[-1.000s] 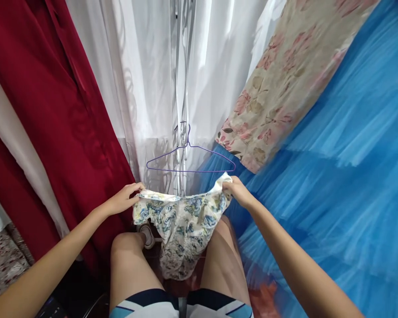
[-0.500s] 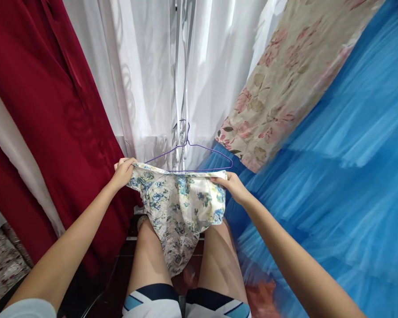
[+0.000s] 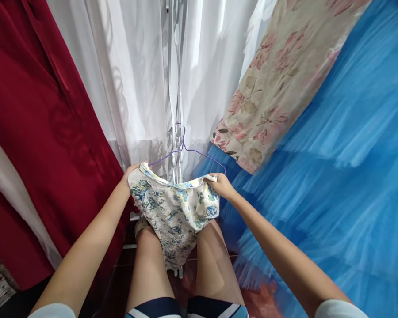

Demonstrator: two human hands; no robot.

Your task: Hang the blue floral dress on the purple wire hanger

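Observation:
A small white garment with a blue floral print [image 3: 174,210] hangs stretched between my hands. My left hand [image 3: 130,173] grips its upper left corner and my right hand [image 3: 219,183] grips its upper right corner. Just behind the garment's top edge hangs a thin purple wire hanger [image 3: 185,152], hooked on a white metal rack pole [image 3: 175,88]. The hanger's lower bar is hidden behind the garment. The cloth's lower part drops between my knees.
A dark red garment [image 3: 43,115] hangs at the left, white sheer fabric [image 3: 135,75] in the middle, a beige floral cloth [image 3: 278,75] and a big blue tulle skirt [image 3: 345,168] at the right. My bare legs and striped shorts [image 3: 185,307] are below.
Both hands have lifted the floral garment up and away from me, from below the hanger to its level. The garment now covers the hanger's lower bar.

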